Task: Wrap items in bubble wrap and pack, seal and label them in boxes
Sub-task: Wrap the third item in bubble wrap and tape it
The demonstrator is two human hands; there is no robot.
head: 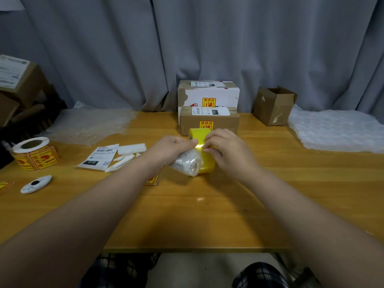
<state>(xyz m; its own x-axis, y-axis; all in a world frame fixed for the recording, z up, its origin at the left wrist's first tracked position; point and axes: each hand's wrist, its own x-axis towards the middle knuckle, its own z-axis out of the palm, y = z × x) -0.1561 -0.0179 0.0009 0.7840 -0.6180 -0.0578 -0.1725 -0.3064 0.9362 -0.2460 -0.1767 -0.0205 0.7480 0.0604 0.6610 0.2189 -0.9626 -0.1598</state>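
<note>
On the broad wooden surface (207, 215), midway toward its far edge, a wide yellow packing-tape roll (206, 165) sits in front of a sealed brown cardboard box (209, 124). The left hand (172, 148) grips a small clear bubble-wrapped bundle (187, 163) against it, and the right hand (226, 148) pinches the tape end. Taping the wrap shut seems in hand; next, draw tape toward the roomy near edge

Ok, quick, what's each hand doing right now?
Left hand: grips the bubble-wrapped item.
Right hand: pinches tape on the yellow tape roll.
</note>
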